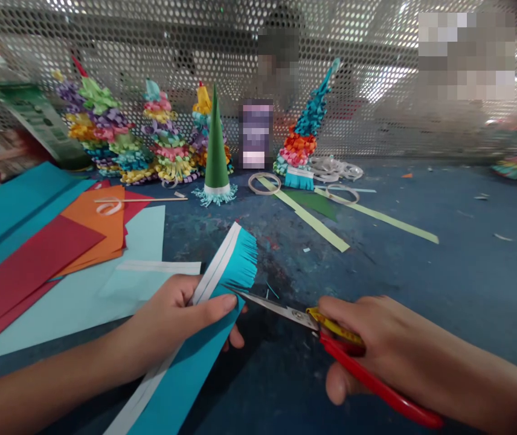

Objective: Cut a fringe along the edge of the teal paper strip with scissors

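Paper strip [168,386], teal with a white band, is pinched firmly in the grip of the left hand [172,320], thumb on top, its fringed end [240,260] raised. The right hand [358,344] has a closed grip on red-and-yellow scissors [285,309], blade tips at the fringe. Past them, on a paint-worn blue table [376,272], lie teal, orange and red paper sheets [95,229] to the left, pale green strips [313,211] ahead, and paper cone trees [217,145] before a perforated metal screen [104,36].
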Demonstrator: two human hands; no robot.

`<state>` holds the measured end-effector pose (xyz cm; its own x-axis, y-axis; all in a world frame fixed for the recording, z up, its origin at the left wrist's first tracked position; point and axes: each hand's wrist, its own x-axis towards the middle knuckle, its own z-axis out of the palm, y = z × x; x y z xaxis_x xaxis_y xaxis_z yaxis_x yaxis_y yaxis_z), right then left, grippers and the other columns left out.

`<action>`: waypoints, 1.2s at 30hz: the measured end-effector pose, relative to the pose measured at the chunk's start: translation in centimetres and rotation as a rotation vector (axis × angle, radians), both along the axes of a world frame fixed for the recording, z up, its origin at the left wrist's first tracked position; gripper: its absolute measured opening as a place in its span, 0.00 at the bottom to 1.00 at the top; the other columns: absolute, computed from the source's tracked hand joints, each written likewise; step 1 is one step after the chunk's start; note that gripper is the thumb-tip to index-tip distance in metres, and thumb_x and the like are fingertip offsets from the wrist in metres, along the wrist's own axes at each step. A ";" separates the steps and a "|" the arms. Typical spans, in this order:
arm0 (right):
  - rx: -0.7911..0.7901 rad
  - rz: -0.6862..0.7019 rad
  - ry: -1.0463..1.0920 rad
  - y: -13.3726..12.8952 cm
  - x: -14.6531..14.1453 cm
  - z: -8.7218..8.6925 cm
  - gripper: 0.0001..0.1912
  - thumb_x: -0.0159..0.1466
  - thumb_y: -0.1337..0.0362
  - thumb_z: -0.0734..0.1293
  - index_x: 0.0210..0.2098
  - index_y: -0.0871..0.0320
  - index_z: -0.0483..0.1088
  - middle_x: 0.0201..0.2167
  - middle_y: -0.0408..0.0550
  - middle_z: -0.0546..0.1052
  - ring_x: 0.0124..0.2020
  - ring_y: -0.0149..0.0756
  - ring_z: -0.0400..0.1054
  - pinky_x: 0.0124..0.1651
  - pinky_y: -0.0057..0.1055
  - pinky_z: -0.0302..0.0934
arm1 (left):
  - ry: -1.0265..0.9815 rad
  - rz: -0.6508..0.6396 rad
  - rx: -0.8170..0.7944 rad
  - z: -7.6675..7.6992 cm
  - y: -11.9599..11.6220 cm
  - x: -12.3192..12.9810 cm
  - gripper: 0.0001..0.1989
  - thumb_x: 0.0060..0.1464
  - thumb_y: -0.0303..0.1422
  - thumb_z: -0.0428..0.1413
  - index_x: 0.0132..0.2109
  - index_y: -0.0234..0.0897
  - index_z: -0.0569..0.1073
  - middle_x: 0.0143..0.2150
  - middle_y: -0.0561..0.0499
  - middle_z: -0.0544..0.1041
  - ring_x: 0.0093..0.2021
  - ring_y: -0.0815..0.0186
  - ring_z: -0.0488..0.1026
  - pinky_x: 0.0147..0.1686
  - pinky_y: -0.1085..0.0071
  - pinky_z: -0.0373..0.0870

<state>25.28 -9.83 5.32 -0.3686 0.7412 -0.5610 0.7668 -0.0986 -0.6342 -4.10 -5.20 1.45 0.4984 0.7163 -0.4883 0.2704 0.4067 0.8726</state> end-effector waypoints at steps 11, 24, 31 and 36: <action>0.115 0.089 0.043 0.3 0.4 -0.6 0.12 0.65 0.74 0.64 0.33 0.49 0.66 0.34 0.31 0.89 0.31 0.35 0.81 0.33 0.26 0.62 | -0.015 0.032 0.032 0.9 -0.2 0.7 0.19 0.60 0.47 0.64 0.27 0.40 0.87 0.29 0.47 0.87 0.29 0.61 0.80 0.32 0.72 0.75; 0.009 0.008 -0.119 -0.2 0.5 0.3 0.11 0.68 0.57 0.71 0.31 0.51 0.68 0.28 0.43 0.84 0.24 0.37 0.75 0.24 0.27 0.59 | -0.014 0.174 0.104 0.7 -0.7 0.8 0.19 0.60 0.45 0.63 0.27 0.39 0.84 0.31 0.49 0.88 0.30 0.64 0.78 0.30 0.75 0.70; -0.049 -0.009 -0.109 0.0 0.1 0.5 0.16 0.62 0.56 0.76 0.30 0.50 0.65 0.24 0.40 0.83 0.22 0.38 0.76 0.23 0.27 0.61 | -0.023 0.203 0.115 0.3 -0.4 0.4 0.19 0.61 0.47 0.65 0.28 0.41 0.86 0.29 0.51 0.88 0.26 0.68 0.77 0.27 0.78 0.69; -0.060 -0.019 -0.118 0.1 0.3 0.1 0.20 0.60 0.49 0.79 0.30 0.50 0.66 0.22 0.39 0.82 0.23 0.39 0.77 0.23 0.27 0.60 | -0.043 0.227 0.092 0.2 -0.4 0.6 0.19 0.62 0.47 0.65 0.29 0.41 0.87 0.30 0.50 0.88 0.30 0.64 0.81 0.30 0.76 0.73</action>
